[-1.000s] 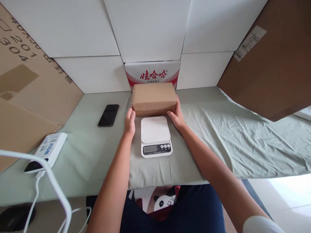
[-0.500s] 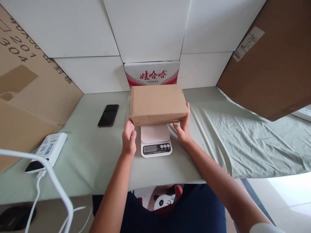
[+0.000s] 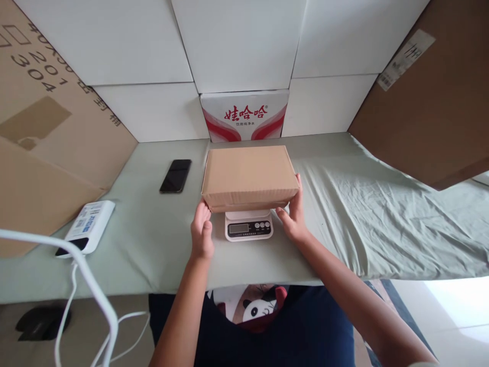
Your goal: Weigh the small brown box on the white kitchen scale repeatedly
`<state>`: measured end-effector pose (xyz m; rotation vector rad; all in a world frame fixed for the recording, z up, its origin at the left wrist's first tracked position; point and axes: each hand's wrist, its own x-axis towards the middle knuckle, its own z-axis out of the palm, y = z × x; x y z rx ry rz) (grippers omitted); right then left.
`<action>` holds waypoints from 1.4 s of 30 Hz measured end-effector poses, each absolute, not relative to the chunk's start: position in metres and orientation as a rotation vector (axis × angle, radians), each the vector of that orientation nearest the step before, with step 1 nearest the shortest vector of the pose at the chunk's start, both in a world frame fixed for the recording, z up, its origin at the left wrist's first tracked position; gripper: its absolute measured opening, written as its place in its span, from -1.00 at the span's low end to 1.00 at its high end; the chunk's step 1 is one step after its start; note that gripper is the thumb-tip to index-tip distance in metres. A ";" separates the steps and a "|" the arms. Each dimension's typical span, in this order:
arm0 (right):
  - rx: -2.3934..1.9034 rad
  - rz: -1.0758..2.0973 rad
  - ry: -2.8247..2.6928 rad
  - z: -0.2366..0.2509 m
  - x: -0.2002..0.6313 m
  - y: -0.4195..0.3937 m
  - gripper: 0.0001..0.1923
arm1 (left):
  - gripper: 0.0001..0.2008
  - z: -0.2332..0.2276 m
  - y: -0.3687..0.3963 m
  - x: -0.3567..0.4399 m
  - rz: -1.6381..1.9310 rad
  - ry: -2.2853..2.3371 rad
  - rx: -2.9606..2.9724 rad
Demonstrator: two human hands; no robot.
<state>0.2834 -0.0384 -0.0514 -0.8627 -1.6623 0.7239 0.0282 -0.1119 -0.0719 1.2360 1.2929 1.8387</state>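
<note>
From the head camera, I hold the cardboard box [image 3: 249,176] between my two hands. My left hand [image 3: 201,233] is at the box's 7 o'clock corner, fingers loosely curled against the lower edge. My right hand [image 3: 293,218] is at the 4 o'clock corner, thumb and fingers spread around the side. Both hands are half open, pressing the box from the sides rather than closed around it.

The box is directly over the white kitchen scale [image 3: 248,225]; it covers the platform, and only the display strip with the buttons shows at the box's 6 o'clock. I cannot tell if the box already rests fully on the platform or hangs just above it.

By my judgement, the carrying part is nearly done; what is left is to let go of the box and read the display.

At 9 o'clock from the box a black phone [image 3: 175,175] lies on the green cloth [image 3: 362,214]. At 12 o'clock stands a red-and-white carton [image 3: 244,114].
</note>
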 end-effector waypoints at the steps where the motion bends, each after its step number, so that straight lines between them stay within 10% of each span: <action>1: -0.861 0.721 -1.663 -0.051 0.283 -0.039 0.02 | -0.14 -0.071 -0.112 0.029 1.840 1.294 1.238; 13: -0.993 0.581 -0.988 -0.029 0.324 -0.002 -0.15 | -0.34 -0.050 -0.110 0.025 2.173 1.243 1.129; 20: -0.812 1.001 -1.339 -0.042 0.296 -0.021 -0.20 | -0.20 -0.057 -0.110 0.028 1.918 1.265 1.186; 42: -0.658 0.773 -1.650 0.012 0.275 0.028 -0.01 | -0.34 -0.011 -0.054 0.017 1.887 1.213 1.407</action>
